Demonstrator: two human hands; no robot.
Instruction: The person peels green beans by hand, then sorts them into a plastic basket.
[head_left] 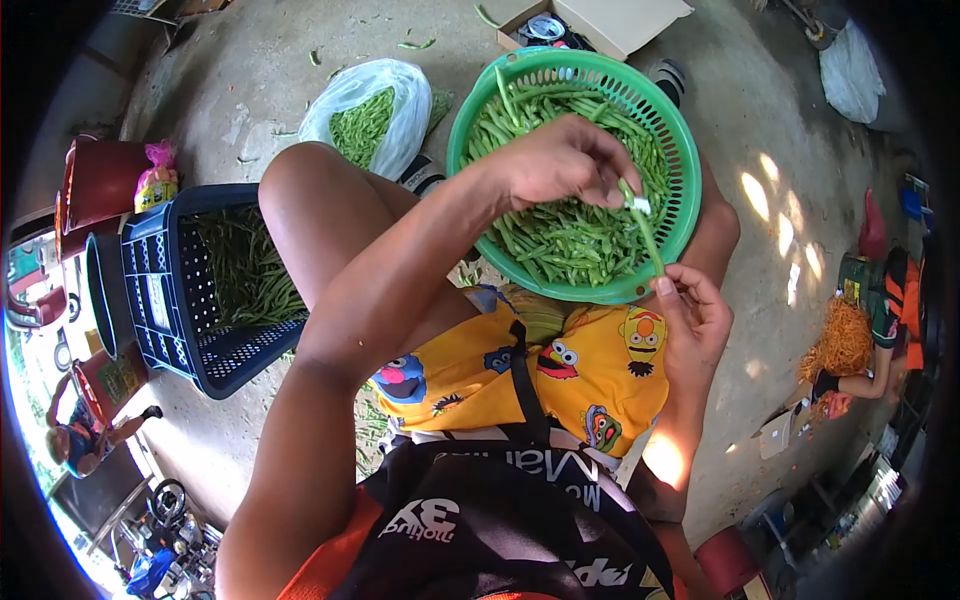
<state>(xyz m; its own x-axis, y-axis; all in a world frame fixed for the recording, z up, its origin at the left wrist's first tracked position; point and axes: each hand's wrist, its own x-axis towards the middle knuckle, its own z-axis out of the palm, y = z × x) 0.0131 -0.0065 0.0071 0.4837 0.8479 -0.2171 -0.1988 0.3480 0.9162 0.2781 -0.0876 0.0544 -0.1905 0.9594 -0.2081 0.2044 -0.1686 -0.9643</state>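
Note:
A long green bean pod (648, 238) stretches between my two hands over the rim of a round green basket (690, 150) full of green pods (560, 235). My left hand (692, 312) pinches the pod's lower end just outside the basket rim. Above the basket, my right hand (575, 170) is closed at the pod's upper end, with a small white object (640, 205) by its fingertips; what that is I cannot tell. The basket rests at my lap, between my legs.
A dark blue crate (165, 300) lies on its side at left with pods inside. Ahead are a plastic bag (408, 115) of green pieces and a cardboard box (625, 25). Another person's arm (868, 385) is near an orange heap (838, 340) at right. Another person (85, 440) is far left.

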